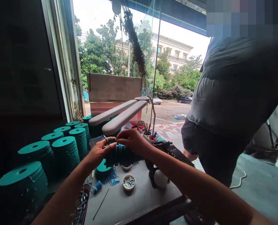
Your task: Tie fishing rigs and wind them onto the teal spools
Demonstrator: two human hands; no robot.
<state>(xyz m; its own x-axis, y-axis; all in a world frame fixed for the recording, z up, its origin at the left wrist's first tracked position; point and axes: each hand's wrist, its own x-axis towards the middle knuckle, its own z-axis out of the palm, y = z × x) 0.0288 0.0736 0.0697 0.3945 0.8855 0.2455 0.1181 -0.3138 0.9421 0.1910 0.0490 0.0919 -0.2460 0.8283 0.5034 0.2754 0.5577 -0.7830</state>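
Note:
Both my hands meet above a row of dark green spools (122, 156) mounted side by side over the table. My left hand (100, 150) comes in from the left, its thumb and index finger pinched near the spools' top. Fingertips of my right hand (131, 140) press together just beside it, close to the shiny purple parts on the spools. What lies between the fingertips is too small to make out. A white two-armed lamp (125, 120) hangs just beyond my hands.
Stacks of green spools (65, 150) fill the left side. On the table (120, 206) are a bowl of small white beads (129, 182), blue plastic pieces (113, 179), a thin rod (100, 203) and a tool cup (150, 137). A person (223, 93) stands at the right.

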